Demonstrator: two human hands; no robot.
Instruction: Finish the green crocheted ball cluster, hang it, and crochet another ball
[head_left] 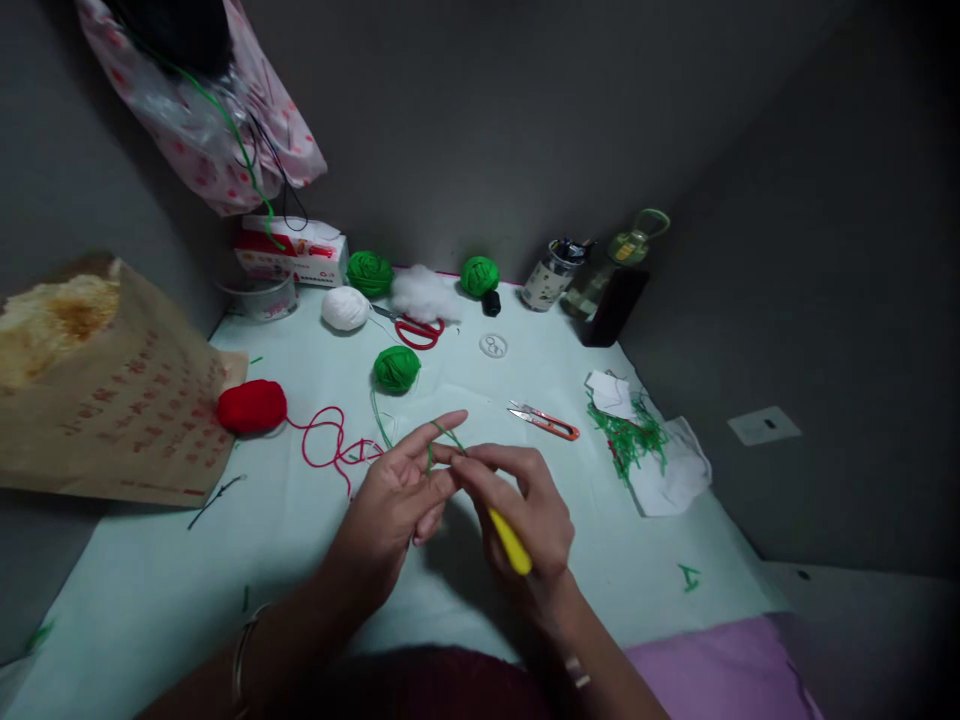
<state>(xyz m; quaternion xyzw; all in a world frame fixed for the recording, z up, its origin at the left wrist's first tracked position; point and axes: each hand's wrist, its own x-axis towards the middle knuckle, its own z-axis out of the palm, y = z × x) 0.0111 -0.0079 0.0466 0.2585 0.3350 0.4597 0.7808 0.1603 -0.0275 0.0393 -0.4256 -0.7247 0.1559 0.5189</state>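
My left hand (409, 490) is raised over the pale tablecloth, index finger extended, with green yarn (430, 455) looped over its fingers and pinched there. My right hand (521, 500) is closed around a yellow-handled tool (510, 542); the tool's tip is hidden between the fingers, where both hands meet. The yarn trails from a green ball (397, 369) just behind my left hand. Orange-handled thread snips (544, 420) lie behind my right hand. A red yarn ball (253, 407) with a loose, looping strand lies to the left.
Along the back stand a tissue box (292, 252), white yarn (346, 309), stuffing (424, 294), red scissors (418, 331), a pen cup (548, 279) and a bottle (596, 275). Green scraps (628, 437) lie right; a paper bag (142, 400) leans in at left.
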